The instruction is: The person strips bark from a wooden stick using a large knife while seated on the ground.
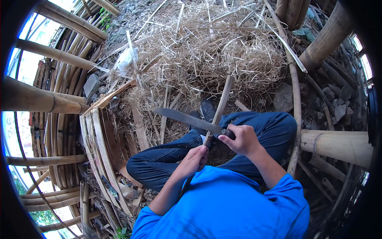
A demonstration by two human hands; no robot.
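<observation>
My right hand [242, 139] is closed around the dark handle of a machete [183, 118], whose long grey blade points to the left. In my left hand [193, 160] I grip a narrow bamboo strip [223, 98] near its lower end. The strip slants up and away over my lap, toward the shavings. Close above my left fingers, the blade crosses the strip and appears to touch it. My legs [163, 159] are bent, in blue trousers, with the strip and blade between and above the knees.
A heap of pale shavings [223, 55] lies ahead of my feet. Long split bamboo pieces [97, 131] stand at my left beside a rack of bamboo poles [55, 99]. At right are a thick bamboo pole [338, 145], a thin upright pole [295, 99] and broken stones [283, 96].
</observation>
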